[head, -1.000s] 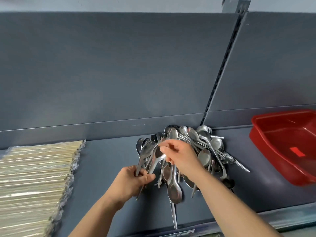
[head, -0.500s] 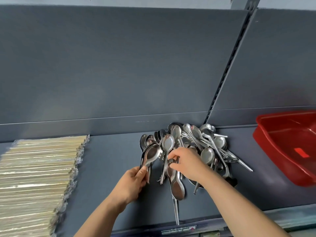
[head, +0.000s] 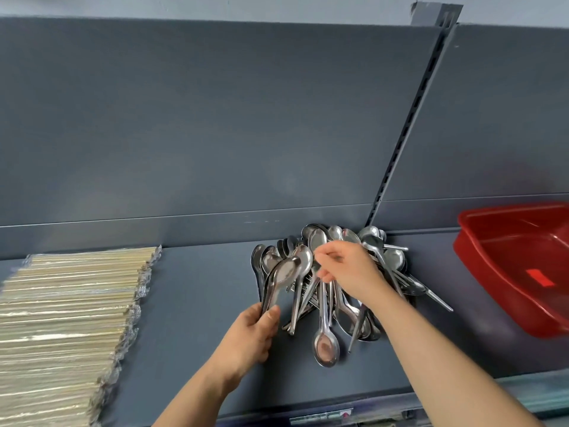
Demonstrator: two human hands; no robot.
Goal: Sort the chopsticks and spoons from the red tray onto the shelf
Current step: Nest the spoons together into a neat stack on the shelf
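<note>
**Shelf** (head: 200,303): lies under the spoon pile (head: 394,260). Risk: the smooth face offers no grip, so anything nudged off the pile would likely skid toward the front lip. Grey painted sheet metal, flat and matt.

**Chopsticks** (head: 61,303): on the shelf, well to the left of the spoon pile. Risk is slight; a wide elbow could skew the rows. Pale sticks in crinkled clear wrappers, packed flat.

**Red tray** (head: 480,272): right of the pile, apart from it. Nothing shows in the part in view. Glossy moulded plastic with rounded corners.

**Spoon pile**: on the shelf, against the back wall. Risk: the handles cross and lock together, so drawing one out would probably drag its neighbours along. Polished steel, oval bowls, slim handles.

**Right hand** (head: 348,272): over the pile's middle, fingers curled down among the handles. Blur hides whether it pinches one.

**Left hand** (head: 249,337): at the pile's left front, gripping the handle of a spoon (head: 283,272) with its bowl raised. Risk: a slick handle held near its end may twist loose.

**Stray spoon** (head: 325,346): in front of the pile, bowl foremost. A passing forearm could knock it off.
</note>
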